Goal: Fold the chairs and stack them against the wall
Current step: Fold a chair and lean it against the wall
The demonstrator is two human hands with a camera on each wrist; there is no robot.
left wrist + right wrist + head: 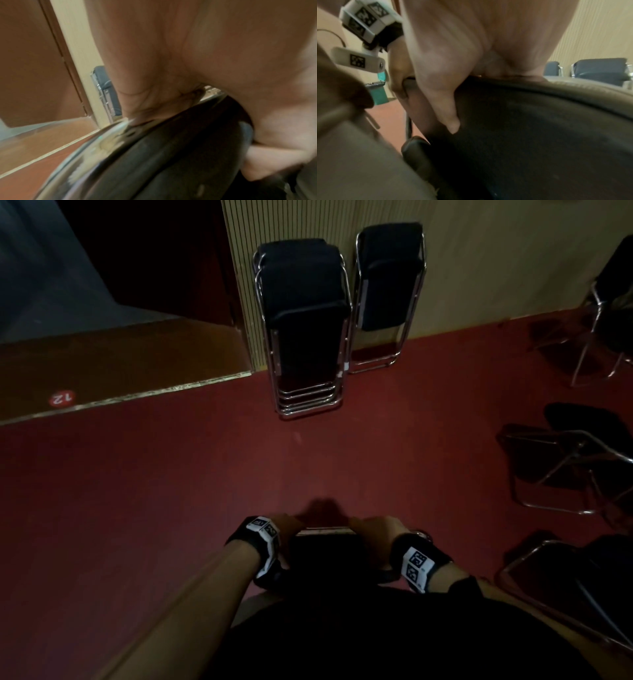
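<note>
A folded black chair [325, 546] with a chrome frame hangs in front of my body, seen from its top edge. My left hand [289, 525] grips its top left corner, fingers curled over the chrome tube [106, 138]. My right hand [375, 530] grips the top right, thumb [450, 121] lying against the black backrest [539, 128]. Ahead, a stack of folded black chairs [305, 326] leans on the slatted beige wall [479, 251], with another folded chair [387, 289] leaning to its right.
Unfolded black chairs stand at the right: one [575, 463] mid right, one [582, 583] lower right, one [609, 313] by the wall. A raised brown step [102, 364] with a red "12" sticker [61, 398] lies to the left. Red floor [239, 460] stretches between me and the stack.
</note>
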